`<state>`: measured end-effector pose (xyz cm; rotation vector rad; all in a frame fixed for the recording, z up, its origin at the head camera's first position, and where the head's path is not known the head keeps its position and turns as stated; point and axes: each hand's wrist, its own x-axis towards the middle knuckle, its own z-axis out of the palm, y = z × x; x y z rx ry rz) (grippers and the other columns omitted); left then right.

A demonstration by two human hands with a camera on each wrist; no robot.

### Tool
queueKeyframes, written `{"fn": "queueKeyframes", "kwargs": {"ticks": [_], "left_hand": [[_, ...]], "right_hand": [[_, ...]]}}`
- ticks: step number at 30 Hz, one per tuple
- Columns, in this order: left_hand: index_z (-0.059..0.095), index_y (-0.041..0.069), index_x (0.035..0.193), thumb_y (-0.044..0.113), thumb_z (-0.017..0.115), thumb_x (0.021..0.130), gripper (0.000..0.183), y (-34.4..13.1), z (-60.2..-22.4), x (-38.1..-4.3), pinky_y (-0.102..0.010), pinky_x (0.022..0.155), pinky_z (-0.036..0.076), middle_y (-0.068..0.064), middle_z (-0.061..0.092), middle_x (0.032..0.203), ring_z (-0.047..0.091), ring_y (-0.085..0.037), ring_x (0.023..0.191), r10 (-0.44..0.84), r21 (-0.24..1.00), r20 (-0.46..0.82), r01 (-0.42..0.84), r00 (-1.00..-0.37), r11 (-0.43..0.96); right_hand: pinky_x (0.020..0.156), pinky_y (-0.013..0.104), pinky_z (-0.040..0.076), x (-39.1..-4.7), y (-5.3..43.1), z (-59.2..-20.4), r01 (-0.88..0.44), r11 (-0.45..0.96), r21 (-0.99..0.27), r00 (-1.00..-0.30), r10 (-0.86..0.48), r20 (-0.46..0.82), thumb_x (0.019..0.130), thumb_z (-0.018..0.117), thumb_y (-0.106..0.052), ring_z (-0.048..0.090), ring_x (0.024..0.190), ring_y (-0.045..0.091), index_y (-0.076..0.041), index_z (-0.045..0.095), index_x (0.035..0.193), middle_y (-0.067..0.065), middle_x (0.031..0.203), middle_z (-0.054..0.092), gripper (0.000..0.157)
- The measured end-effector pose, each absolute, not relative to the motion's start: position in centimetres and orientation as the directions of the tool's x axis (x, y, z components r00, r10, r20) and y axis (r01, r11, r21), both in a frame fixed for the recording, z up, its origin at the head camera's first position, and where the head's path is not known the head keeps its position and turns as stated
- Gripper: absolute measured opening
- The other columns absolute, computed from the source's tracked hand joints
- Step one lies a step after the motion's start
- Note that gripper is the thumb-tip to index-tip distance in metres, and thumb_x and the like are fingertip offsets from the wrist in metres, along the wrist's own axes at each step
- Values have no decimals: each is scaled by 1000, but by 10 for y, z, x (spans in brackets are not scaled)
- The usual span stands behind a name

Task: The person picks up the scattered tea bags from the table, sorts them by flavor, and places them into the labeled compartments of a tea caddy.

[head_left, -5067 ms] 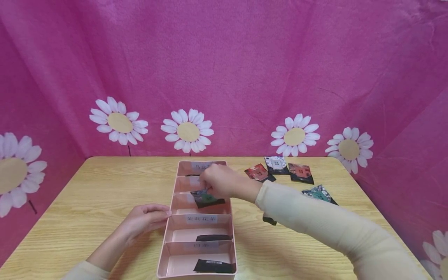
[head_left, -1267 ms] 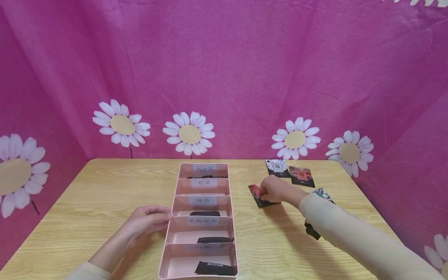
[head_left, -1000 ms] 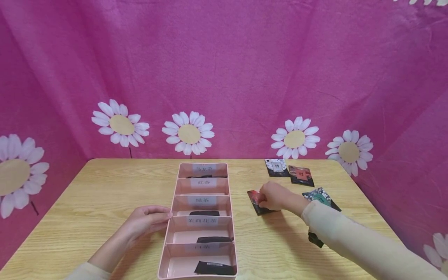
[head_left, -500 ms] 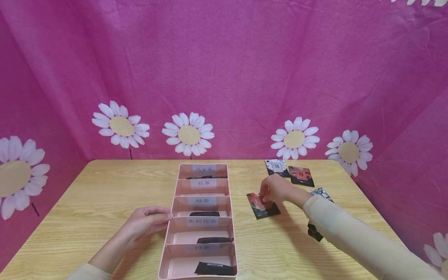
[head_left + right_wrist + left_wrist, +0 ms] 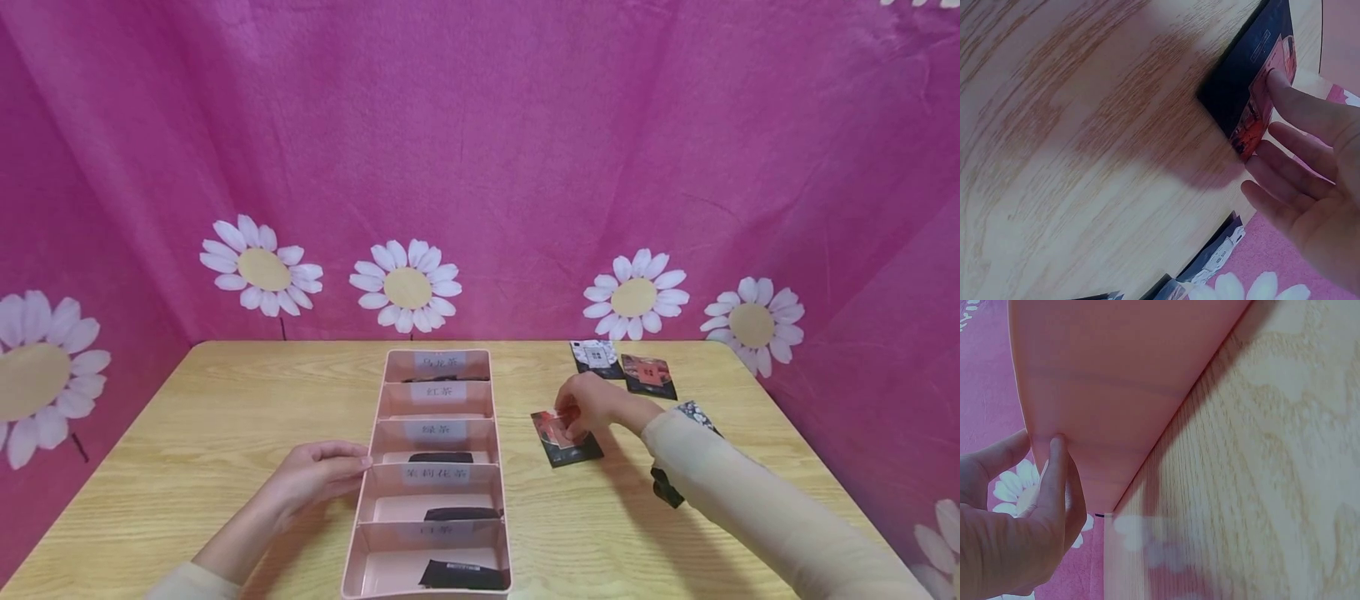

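Observation:
My right hand [image 5: 596, 408] pinches a red and black tea sachet [image 5: 564, 442] on the table, right of the pink divided box [image 5: 501, 492]. In the right wrist view, the thumb presses on the red face of the sachet [image 5: 1225, 94], with fingers at its far edge. My left hand [image 5: 318, 471] holds the left rim of the box; in the left wrist view, one fingertip lies on the outer wall [image 5: 1104, 412] and another at the rim. Labelled compartments run front to back. Dark sachets show in all but the second from the back, including one [image 5: 441, 457] in the middle.
A white sachet [image 5: 597, 357] and another red one [image 5: 651, 375] lie at the back right. A green floral sachet [image 5: 697, 414] and a dark one [image 5: 666, 489] are partly hidden by the right sleeve [image 5: 720, 475]. A pink flowered curtain [image 5: 480, 167] stands behind the wooden table [image 5: 247, 392].
The right hand earlier held a green sachet over the middle compartment, where a sachet now lies. It has since moved right to the red sachet and shifted it nearer. The left hand has stayed.

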<state>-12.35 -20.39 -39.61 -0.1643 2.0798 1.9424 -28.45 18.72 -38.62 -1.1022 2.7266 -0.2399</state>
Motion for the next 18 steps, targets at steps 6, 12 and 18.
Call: {"fn": "queueKeyframes", "kwargs": {"ticks": [6,12,18], "left_hand": [[52,-16,122,12,66,89,46,-204,-396,-124,-29,90,60,-2,69,98,68,-11,93,121,959,-281,-272,-952,81],[53,-15,121,14,67,88,46,-205,-396,-124,-28,91,60,-1,69,98,68,-10,94,130,960,-276,-267,-952,80],[53,-15,121,15,68,88,47,-205,-397,-124,-28,91,60,-1,69,98,68,-11,94,135,962,-269,-261,-953,77]], "right_hand": [[70,24,55,-288,189,-386,-663,717,-214,-712,-692,-114,67,87,-18,59,75,11,-3,71,91,4,81,70,33],[68,23,52,-289,191,-387,-620,751,-229,-742,-655,-141,67,87,-21,55,74,11,-3,69,90,4,80,66,34],[61,19,47,-288,192,-386,-574,782,-243,-770,-617,-165,69,86,-17,52,69,8,-5,67,86,3,76,65,28]]}}
